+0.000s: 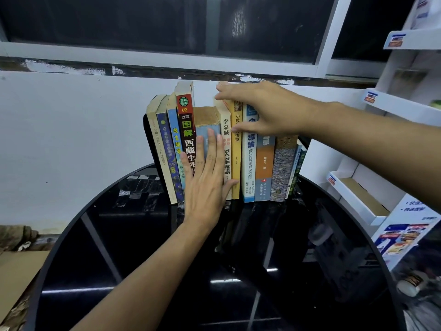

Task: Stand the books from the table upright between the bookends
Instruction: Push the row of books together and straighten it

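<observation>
Well, in the head view, the books (282, 168) are all standing upright in one row at the far edge of the round black tabletop (119, 235), spines facing out, backed against the white wall (71, 115) under a dark window (143, 20). A black left bookend (146, 125) is showing just beside the outermost book on that side, and a dark right bookend (304, 140) is peeking out past the thin green spines at the other end.

The left hand (205, 185) is lying flat against the spines in the middle of the row. Its grip is wide, the fingers straight and together, and they are pressing on the short blue book (205, 118) and the tall red-and-black book (186, 120) next to it. The thumb is touching the foot of the cream book (225, 130).

The right hand (265, 111) is reaching in from the right and resting on top of the row. Its grip is wide too: the fingers are stretching out over the upper edge of the cream book and the yellow book (236, 163), while the thumb is lying across the spines of the yellow book and the white-and-blue book (248, 163). I cannot tell whether it is squeezing them.

A white display rack (393, 103) is standing to the right of the tabletop, and a sheet of cardboard (19, 266) is lying low on the left.
</observation>
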